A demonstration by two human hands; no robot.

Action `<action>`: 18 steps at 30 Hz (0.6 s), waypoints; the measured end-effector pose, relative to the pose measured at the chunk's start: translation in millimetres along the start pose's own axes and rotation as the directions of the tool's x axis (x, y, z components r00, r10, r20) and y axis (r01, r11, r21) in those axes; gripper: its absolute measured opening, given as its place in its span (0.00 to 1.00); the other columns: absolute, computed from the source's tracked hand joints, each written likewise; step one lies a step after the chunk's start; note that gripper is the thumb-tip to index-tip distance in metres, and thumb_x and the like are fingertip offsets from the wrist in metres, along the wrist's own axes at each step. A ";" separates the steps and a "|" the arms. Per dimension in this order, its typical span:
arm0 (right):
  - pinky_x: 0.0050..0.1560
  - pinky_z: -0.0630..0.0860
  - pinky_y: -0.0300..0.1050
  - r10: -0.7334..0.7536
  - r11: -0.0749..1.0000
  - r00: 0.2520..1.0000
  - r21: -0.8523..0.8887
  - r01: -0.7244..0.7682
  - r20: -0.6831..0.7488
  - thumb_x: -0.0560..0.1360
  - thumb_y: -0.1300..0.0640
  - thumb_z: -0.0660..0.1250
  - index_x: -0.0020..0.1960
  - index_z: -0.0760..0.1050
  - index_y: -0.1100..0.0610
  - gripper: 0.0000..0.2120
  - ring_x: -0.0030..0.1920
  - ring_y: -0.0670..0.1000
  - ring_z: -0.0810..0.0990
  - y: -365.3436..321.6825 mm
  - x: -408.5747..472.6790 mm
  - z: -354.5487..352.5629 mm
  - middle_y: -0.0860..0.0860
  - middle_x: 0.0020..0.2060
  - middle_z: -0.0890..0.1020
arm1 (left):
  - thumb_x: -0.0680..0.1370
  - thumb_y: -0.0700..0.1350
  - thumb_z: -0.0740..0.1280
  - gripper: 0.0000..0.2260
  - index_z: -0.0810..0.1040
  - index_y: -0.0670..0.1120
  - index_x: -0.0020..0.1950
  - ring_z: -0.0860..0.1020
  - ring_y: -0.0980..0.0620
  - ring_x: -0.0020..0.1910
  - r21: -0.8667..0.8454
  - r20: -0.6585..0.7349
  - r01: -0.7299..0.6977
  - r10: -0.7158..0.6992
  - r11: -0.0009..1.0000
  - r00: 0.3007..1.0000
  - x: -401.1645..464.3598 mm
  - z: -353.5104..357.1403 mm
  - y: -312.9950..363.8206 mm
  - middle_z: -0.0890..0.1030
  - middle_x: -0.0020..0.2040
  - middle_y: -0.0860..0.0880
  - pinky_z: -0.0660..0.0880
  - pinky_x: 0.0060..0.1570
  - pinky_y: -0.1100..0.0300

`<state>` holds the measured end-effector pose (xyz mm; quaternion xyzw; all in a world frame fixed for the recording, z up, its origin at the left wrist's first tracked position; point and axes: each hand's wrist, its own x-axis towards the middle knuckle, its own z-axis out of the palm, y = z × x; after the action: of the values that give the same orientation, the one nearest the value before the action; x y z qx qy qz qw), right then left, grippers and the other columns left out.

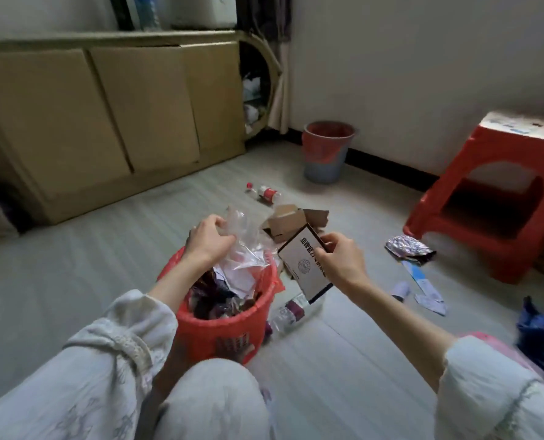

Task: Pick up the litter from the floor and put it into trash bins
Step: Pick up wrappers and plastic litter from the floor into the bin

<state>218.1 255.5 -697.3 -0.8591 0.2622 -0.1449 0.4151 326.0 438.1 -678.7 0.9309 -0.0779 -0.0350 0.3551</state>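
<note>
Person crouched over a red bin (223, 331), already stuffed w/ paper and dark wrappers. Left hand (208, 239) is over the bin's far rim, fingers curled round a crumpled clear plastic bag (248, 246) that hangs down into the bin. Right hand (340, 262) is just right of the bin, thumb and fingers pinching the top edge of a flat white box (302, 265) w/ dark sides and printed text, held tilted above the floor beside the bin's rim.

Litter on the floor (343, 360): clear plastic bottle (291, 312) lying on its side, touching or nearly touching the bin's right side; open brown cardboard box (291, 222) just beyond the hands; small bottle w/ red label (265, 192) farther back, its red cap (249, 185) apart beside it. To the right, a silvery foil wrapper (408, 249) near the red stool (493, 198), plus blue-white paper strips (424, 284) and what looks like a small roll, too blurred to be sure. Second bin (326, 150), grey-blue w/ red liner, stands by the far wall. Large cardboard sheets (105, 112) lean at left.
</note>
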 end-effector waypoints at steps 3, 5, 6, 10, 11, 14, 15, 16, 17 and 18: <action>0.48 0.74 0.43 0.025 1.000 0.996 -0.007 -0.025 0.083 0.76 0.63 0.61 0.59 0.75 0.60 0.13 0.53 0.54 0.79 6.3 21.8 48.3 0.57 0.56 0.81 | 0.73 0.41 0.67 0.03 0.76 0.44 0.45 0.75 0.42 0.52 0.034 0.039 0.124 -0.125 0.992 0.991 30.8 19.2 -43.6 0.79 0.48 0.41 0.66 0.45 0.58; 0.44 0.70 0.39 0.072 0.997 0.990 -0.021 -0.070 0.122 0.75 0.64 0.59 0.61 0.73 0.61 0.15 0.53 0.53 0.78 13.5 40.7 81.8 0.57 0.57 0.80 | 0.72 0.39 0.66 0.10 0.68 0.46 0.32 0.73 0.43 0.42 0.048 0.031 0.208 -0.209 0.977 0.977 53.6 36.4 -76.4 0.75 0.38 0.44 0.64 0.39 0.59; 0.43 0.69 0.38 0.097 0.995 0.985 -0.020 -0.095 0.141 0.76 0.64 0.59 0.62 0.72 0.61 0.16 0.53 0.53 0.77 16.2 48.2 96.0 0.57 0.58 0.79 | 0.72 0.39 0.66 0.13 0.66 0.46 0.29 0.72 0.45 0.39 0.060 0.043 0.241 -0.244 0.969 0.969 60.4 43.4 -90.2 0.73 0.34 0.45 0.63 0.37 0.59; 0.55 0.72 0.44 0.143 0.990 0.969 -0.020 -0.142 0.203 0.75 0.65 0.59 0.64 0.68 0.59 0.18 0.62 0.56 0.72 28.9 88.1 168.4 0.57 0.61 0.76 | 0.73 0.42 0.65 0.12 0.69 0.43 0.30 0.79 0.40 0.43 0.179 0.123 0.275 -0.299 0.944 0.946 92.9 79.6 -139.4 0.80 0.39 0.39 0.68 0.37 0.54; 0.60 0.71 0.47 0.129 0.992 0.970 -0.033 -0.125 0.205 0.74 0.65 0.59 0.63 0.68 0.59 0.17 0.64 0.57 0.71 31.2 93.0 182.6 0.57 0.60 0.76 | 0.75 0.44 0.63 0.09 0.72 0.42 0.36 0.79 0.38 0.48 0.245 0.147 0.254 -0.295 0.936 0.944 95.8 87.9 -147.0 0.80 0.46 0.37 0.70 0.40 0.53; 0.55 0.71 0.51 0.075 0.981 0.951 -0.193 -0.017 0.298 0.73 0.64 0.61 0.61 0.66 0.61 0.16 0.61 0.61 0.73 44.6 97.8 217.7 0.59 0.58 0.76 | 0.78 0.43 0.59 0.13 0.66 0.42 0.62 0.74 0.37 0.59 0.491 0.163 0.136 -0.244 0.861 0.956 100.6 108.6 -162.4 0.74 0.60 0.39 0.71 0.52 0.48; 0.52 0.70 0.51 0.060 0.952 0.933 -0.302 0.054 0.356 0.73 0.65 0.60 0.61 0.66 0.62 0.16 0.58 0.62 0.73 47.8 94.8 225.1 0.60 0.57 0.75 | 0.78 0.40 0.60 0.17 0.62 0.44 0.66 0.72 0.39 0.60 0.556 0.141 0.077 -0.186 0.828 0.972 101.4 112.2 -164.1 0.71 0.61 0.41 0.71 0.53 0.48; 0.50 0.70 0.52 0.018 0.899 0.923 -0.410 0.153 0.385 0.72 0.66 0.61 0.61 0.66 0.63 0.18 0.57 0.63 0.73 49.4 91.1 231.3 0.61 0.57 0.74 | 0.76 0.38 0.62 0.20 0.60 0.44 0.66 0.70 0.40 0.60 0.617 0.138 0.004 -0.113 0.787 0.984 101.7 115.8 -167.3 0.68 0.61 0.42 0.71 0.52 0.49; 0.49 0.72 0.52 -0.058 0.819 0.928 -0.514 0.255 0.367 0.70 0.66 0.63 0.62 0.67 0.64 0.21 0.56 0.62 0.74 51.8 88.7 236.6 0.61 0.57 0.74 | 0.75 0.35 0.63 0.21 0.61 0.45 0.65 0.70 0.42 0.59 0.658 0.141 -0.086 -0.010 0.748 0.990 101.3 118.6 -168.8 0.67 0.60 0.43 0.71 0.50 0.51; 0.46 0.75 0.51 -0.133 0.741 0.924 -0.583 0.333 0.359 0.66 0.65 0.67 0.62 0.70 0.65 0.25 0.54 0.62 0.76 56.5 88.1 242.9 0.61 0.57 0.76 | 0.72 0.33 0.64 0.20 0.65 0.45 0.62 0.70 0.43 0.56 0.681 0.176 -0.188 0.092 0.708 0.980 100.7 122.4 -172.5 0.67 0.58 0.44 0.72 0.49 0.52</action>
<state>385.0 330.7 -888.2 -0.9858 0.1199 0.0303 0.1136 431.1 467.6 -885.9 0.9830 -0.1786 -0.0362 -0.0237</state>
